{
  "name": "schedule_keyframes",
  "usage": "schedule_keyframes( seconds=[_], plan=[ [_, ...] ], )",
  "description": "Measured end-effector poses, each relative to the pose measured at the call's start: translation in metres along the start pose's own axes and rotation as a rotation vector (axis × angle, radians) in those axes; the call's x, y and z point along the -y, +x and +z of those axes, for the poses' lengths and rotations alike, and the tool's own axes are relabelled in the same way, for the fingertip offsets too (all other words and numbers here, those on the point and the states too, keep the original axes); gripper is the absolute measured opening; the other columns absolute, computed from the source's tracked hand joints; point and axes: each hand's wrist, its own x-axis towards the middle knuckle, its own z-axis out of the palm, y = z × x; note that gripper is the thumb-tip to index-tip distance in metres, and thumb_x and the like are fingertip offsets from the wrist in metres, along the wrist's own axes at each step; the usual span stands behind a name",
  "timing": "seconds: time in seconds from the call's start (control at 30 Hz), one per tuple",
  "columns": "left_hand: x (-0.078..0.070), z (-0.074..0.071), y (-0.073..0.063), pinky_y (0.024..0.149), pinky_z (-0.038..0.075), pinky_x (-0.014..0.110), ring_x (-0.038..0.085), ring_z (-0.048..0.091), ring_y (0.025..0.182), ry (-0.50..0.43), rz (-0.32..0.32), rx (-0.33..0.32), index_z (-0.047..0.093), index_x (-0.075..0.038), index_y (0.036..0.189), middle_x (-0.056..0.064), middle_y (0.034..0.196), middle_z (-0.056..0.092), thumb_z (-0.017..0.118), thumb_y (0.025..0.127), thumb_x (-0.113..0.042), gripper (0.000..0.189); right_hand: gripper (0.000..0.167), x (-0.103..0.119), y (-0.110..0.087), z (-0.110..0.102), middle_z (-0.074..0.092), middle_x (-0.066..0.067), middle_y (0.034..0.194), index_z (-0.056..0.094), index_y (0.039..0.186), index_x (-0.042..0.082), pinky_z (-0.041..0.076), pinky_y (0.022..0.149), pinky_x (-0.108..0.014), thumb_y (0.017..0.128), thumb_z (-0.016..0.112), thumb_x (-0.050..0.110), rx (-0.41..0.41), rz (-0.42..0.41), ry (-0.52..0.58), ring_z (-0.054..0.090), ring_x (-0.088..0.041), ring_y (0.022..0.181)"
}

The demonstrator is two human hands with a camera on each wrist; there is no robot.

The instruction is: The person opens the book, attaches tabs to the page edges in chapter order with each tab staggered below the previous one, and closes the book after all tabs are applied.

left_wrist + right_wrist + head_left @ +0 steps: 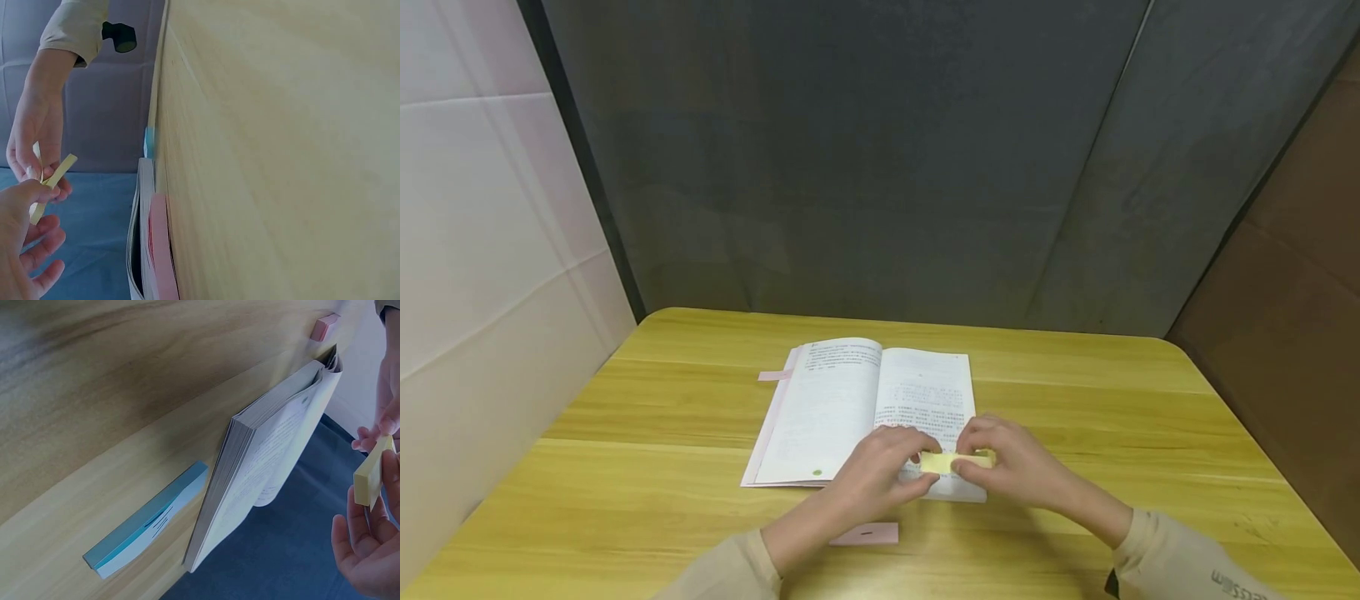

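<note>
Over the lower right page of an open book (835,417), both hands hold a small pad of yellow sticky notes (937,463). The left hand (880,468) pinches one end between thumb and fingers. On the other end, the right hand (1009,463) grips the pad with thumb and bent fingers. In the right wrist view the thick yellow pad (362,485) has a top sheet lifting away from it. The left wrist view also shows a yellow strip (62,169) apart from the rest between the hands.
A pink sticky-note pad (867,534) lies in front of the book, partly behind the left forearm. A blue pad (150,519) rests on the table beside the book. One pink tab (773,376) sticks out from the book's left edge. A dark wall (850,167) stands behind the table.
</note>
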Motion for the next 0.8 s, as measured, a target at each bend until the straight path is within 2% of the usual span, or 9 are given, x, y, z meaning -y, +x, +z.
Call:
schedule_keyframes(
  seconds=[0.2, 0.43, 0.63, 0.8],
  plan=[
    [-0.0024, 0.0024, 0.0008, 0.074, 0.041, 0.021, 0.003, 0.053, 0.08, -0.035, 0.011, 0.005, 0.059, -0.013, 0.094, -0.008, 0.088, 0.06, 0.066, 0.077, -0.022, 0.02, 0.011, 0.0014, 0.002, 0.0024, 0.052, 0.017, 0.08, 0.059, 0.07, 0.021, 0.043, 0.065, -0.025, 0.079, 0.063, 0.017, 0.008, -0.052, 0.0, 0.049, -0.004, 0.077],
    [-0.0035, 0.0023, 0.0008, 0.075, 0.042, 0.022, 0.003, 0.053, 0.081, -0.04, -0.049, 0.02, 0.061, -0.014, 0.092, -0.008, 0.088, 0.061, 0.065, 0.078, -0.024, 0.018, 0.008, 0.0022, 0.0024, 0.0029, 0.054, 0.016, 0.083, 0.061, 0.072, 0.02, 0.045, 0.066, -0.031, 0.079, 0.063, 0.017, 0.002, -0.066, 0.007, 0.05, -0.005, 0.08],
    [-0.002, 0.0019, -0.0006, 0.074, 0.042, 0.023, 0.002, 0.054, 0.079, -0.061, -0.067, 0.009, 0.061, -0.014, 0.091, -0.007, 0.087, 0.061, 0.067, 0.076, -0.022, 0.018, 0.01, 0.0022, 0.0022, 0.0018, 0.054, 0.014, 0.084, 0.059, 0.071, 0.02, 0.045, 0.067, -0.029, 0.079, 0.064, 0.016, -0.046, -0.101, 0.01, 0.051, -0.006, 0.081],
    [-0.0007, 0.001, -0.0012, 0.074, 0.042, 0.023, 0.003, 0.054, 0.082, -0.064, -0.053, -0.009, 0.061, -0.013, 0.095, -0.007, 0.089, 0.062, 0.066, 0.077, -0.022, 0.02, 0.013, 0.0013, 0.0024, -0.0001, 0.051, 0.015, 0.08, 0.058, 0.069, 0.021, 0.043, 0.063, -0.026, 0.078, 0.065, 0.016, -0.081, -0.118, -0.004, 0.049, -0.008, 0.076]
  ],
)
